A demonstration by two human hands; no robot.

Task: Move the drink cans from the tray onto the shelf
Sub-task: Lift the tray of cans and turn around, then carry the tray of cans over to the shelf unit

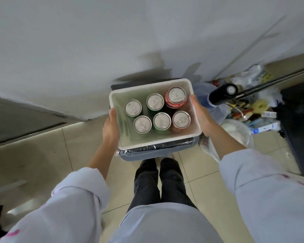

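Both hands grip the white tray (194, 109), the left hand (111, 128) clenched on its left rim and the right hand (201, 114) on its right, with six upright drink cans (161, 121) inside, above a bin (147, 155) on the floor.

- You are standing indoors, in what looks like a utility or storage corner of a home or small office, not a shop floor.
- The beige tiled floor (47, 155) meets a plain white wall (95, 41).
- To your right lies a heap of clutter (256, 109): plastic bags, small boxes, brushes and tools.
- Just ahead of your feet stands a grey bin lined with a black bag (147, 149).
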